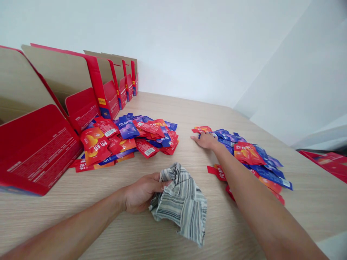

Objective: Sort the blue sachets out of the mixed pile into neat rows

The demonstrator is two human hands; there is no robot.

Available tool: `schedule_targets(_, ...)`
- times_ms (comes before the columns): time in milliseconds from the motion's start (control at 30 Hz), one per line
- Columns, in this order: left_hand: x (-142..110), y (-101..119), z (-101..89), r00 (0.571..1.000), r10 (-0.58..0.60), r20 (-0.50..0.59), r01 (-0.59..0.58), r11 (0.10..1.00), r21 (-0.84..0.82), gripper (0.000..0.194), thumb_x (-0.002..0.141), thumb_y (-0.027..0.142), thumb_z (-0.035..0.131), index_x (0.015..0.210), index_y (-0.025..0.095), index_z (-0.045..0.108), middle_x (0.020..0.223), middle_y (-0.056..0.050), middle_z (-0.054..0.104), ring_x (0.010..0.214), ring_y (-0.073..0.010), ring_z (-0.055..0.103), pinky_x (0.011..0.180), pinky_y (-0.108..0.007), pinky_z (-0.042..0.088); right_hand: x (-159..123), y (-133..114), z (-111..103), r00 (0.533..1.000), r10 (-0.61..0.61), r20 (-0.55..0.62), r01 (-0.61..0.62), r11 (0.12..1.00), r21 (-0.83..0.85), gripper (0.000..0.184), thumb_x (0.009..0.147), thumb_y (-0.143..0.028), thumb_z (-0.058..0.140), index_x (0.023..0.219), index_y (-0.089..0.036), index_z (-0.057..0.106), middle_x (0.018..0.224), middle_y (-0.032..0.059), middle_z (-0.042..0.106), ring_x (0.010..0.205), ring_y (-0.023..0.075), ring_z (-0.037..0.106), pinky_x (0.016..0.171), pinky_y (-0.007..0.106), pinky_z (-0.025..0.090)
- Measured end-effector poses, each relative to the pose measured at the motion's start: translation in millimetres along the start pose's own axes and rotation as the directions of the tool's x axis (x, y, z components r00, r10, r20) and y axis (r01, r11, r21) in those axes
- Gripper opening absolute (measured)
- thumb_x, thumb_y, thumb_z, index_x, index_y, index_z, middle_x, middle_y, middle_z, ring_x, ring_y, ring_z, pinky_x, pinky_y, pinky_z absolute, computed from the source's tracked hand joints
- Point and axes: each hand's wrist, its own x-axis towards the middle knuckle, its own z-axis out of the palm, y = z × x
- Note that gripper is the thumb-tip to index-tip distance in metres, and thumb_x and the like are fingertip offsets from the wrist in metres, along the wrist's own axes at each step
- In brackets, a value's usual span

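My left hand (141, 193) is closed on a grey striped cloth (180, 202) that lies bunched on the wooden table (238, 231) near the front. My right hand (206, 141) reaches forward and rests on the table at the left edge of a pile of red and blue sachets (252, 159). Its fingers touch a red sachet (202, 129); I cannot see whether they grip it. A second, larger pile of red and blue sachets (127, 139) lies to the left of the table's middle.
Several open red cardboard boxes (35, 144) with brown insides stand in a row along the left side toward the white wall. Flat red packaging (329, 162) lies off the table's right edge. Bare wood shows between the two piles.
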Motion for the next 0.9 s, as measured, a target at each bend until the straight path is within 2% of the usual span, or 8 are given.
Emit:
schedule_targets(167, -0.6, 1.1, 0.1, 1.000, 0.000, -0.017, 0.000, 1.000, -0.004, 0.043, 0.062, 0.034, 0.100, 0.093, 0.012, 0.079, 0.084, -0.007, 0.078, 0.075, -0.0165, 0.074, 0.076, -0.026, 0.060, -1.2, -11.0, -2.2, 0.989, -0.137, 0.046, 0.136, 0.990, 0.025, 0.087, 0.098, -0.071, 0.054, 0.150, -0.002, 0.050, 0.147, 0.0308, 0.059, 0.137, 0.0378, 0.059, 0.114, 0.044, 0.042)
schedule_targets(233, -0.6, 1.1, 0.1, 1.000, -0.002, -0.018, 0.002, 1.000, -0.004, 0.043, 0.063, 0.034, 0.100, 0.093, 0.012, 0.079, 0.085, -0.008, 0.078, 0.075, -0.0164, 0.074, 0.076, -0.025, 0.060, -1.6, -11.1, -10.0, 0.982, -0.186, 0.040, 0.184, 0.982, 0.046, 0.075, 0.097, -0.068, 0.059, 0.145, -0.009, 0.058, 0.143, 0.0237, 0.065, 0.133, 0.0327, 0.063, 0.110, 0.036, 0.045)
schedule_targets(300, -0.3, 1.0, 0.1, 1.000, 0.007, -0.014, -0.007, 1.000, 0.006, 0.042, 0.064, 0.033, 0.099, 0.094, 0.011, 0.078, 0.086, -0.008, 0.078, 0.075, -0.0167, 0.074, 0.076, -0.026, 0.060, -1.2, -6.9, -17.6, 0.983, -0.185, 0.002, 0.185, 0.981, 0.062, 0.066, 0.100, -0.065, 0.056, 0.142, -0.015, 0.061, 0.140, 0.0185, 0.068, 0.131, 0.0296, 0.064, 0.107, 0.033, 0.046)
schedule_targets(400, 0.3, 0.8, 0.2, 1.000, 0.029, -0.008, -0.029, 1.000, 0.009, 0.039, 0.066, 0.029, 0.098, 0.095, 0.012, 0.077, 0.086, -0.008, 0.078, 0.075, -0.0178, 0.074, 0.074, -0.027, 0.060, 0.3, 4.6, -22.1, 0.996, -0.072, -0.053, 0.076, 0.995, 0.064, 0.073, 0.099, -0.064, 0.057, 0.148, -0.009, 0.053, 0.140, 0.0246, 0.065, 0.131, 0.0347, 0.063, 0.106, 0.040, 0.048)
schedule_targets(533, 0.6, 1.3, 1.0, 1.000, 0.024, -0.017, -0.024, 1.000, 0.011, 0.038, 0.066, 0.027, 0.097, 0.093, 0.012, 0.075, 0.084, -0.008, 0.077, 0.074, -0.0184, 0.074, 0.073, -0.028, 0.060, 1.8, 17.8, -15.9, 0.998, 0.065, -0.027, -0.063, 0.995, 0.072, 0.090, 0.085, -0.068, 0.073, 0.147, -0.007, 0.053, 0.142, 0.0283, 0.062, 0.132, 0.0405, 0.061, 0.105, 0.049, 0.050)
schedule_targets(733, 0.2, 1.0, 3.2, 0.998, 0.033, -0.053, -0.032, 0.999, 0.024, 0.035, 0.064, 0.022, 0.095, 0.089, 0.014, 0.072, 0.077, -0.005, 0.075, 0.068, -0.0172, 0.072, 0.069, -0.027, 0.060, -3.8, 20.7, -10.6, 0.980, 0.194, -0.052, -0.188, 0.977, 0.103, 0.114, 0.069, -0.079, 0.080, 0.152, -0.006, 0.049, 0.159, 0.0345, 0.041, 0.147, 0.0523, 0.040, 0.111, 0.067, 0.042)
schedule_targets(833, 0.5, 0.8, 3.2, 0.998, 0.039, -0.054, -0.037, 0.999, 0.038, 0.031, 0.067, 0.020, 0.092, 0.089, 0.013, 0.071, 0.080, -0.006, 0.075, 0.069, -0.0172, 0.072, 0.070, -0.027, 0.060, -9.9, 19.6, -10.2, 0.970, 0.228, -0.087, -0.216, 0.968, 0.128, 0.115, 0.064, -0.077, 0.084, 0.148, -0.005, 0.053, 0.158, 0.0358, 0.041, 0.146, 0.0520, 0.042, 0.113, 0.065, 0.042)
schedule_targets(900, 0.9, 1.1, 2.8, 0.997, 0.053, -0.061, -0.050, 0.997, 0.054, 0.030, 0.069, 0.019, 0.091, 0.091, 0.013, 0.071, 0.080, -0.006, 0.075, 0.067, -0.0170, 0.072, 0.069, -0.027, 0.059, -14.7, 19.1, -11.2, 0.966, 0.234, -0.112, -0.217, 0.965, 0.144, 0.120, 0.060, -0.073, 0.090, 0.146, 0.000, 0.052, 0.155, 0.0401, 0.041, 0.145, 0.0526, 0.043, 0.113, 0.061, 0.044)
